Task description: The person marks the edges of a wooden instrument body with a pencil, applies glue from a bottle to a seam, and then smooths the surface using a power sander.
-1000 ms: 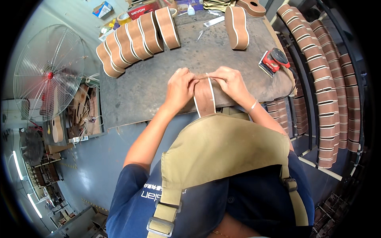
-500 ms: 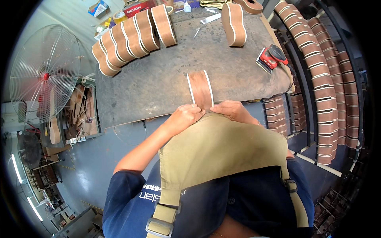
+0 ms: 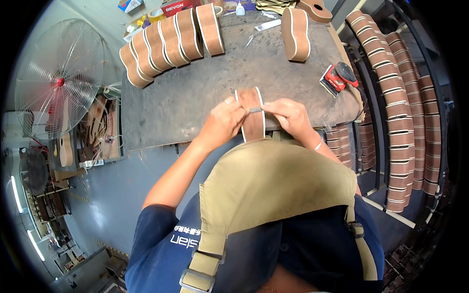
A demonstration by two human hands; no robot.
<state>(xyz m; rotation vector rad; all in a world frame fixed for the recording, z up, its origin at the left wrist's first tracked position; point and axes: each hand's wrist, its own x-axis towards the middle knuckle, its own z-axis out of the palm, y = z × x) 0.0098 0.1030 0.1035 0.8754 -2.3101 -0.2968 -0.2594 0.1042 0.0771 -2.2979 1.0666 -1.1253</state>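
Note:
A curved brown wooden body piece with white edging [image 3: 251,124] lies at the near edge of the worktable [image 3: 185,97], its lower end against the olive apron. My left hand [image 3: 224,117] has its fingers closed on the left end of a small thin grey strip [image 3: 255,110], a scraper or sanding piece, held across the wood. My right hand [image 3: 290,117] pinches the strip's other end beside the right white edge.
A row of similar wooden pieces [image 3: 159,44] stands back left, another [image 3: 296,36] back right near a small instrument body [image 3: 315,10]. A red-and-black sander [image 3: 337,77] sits at the right. A large fan [image 3: 59,83] stands left; racks of stacked pieces [image 3: 395,136] fill the right.
Both hands moved down the wooden piece toward the apron between the earlier frames, then back up to its middle, where the grey strip now shows between them.

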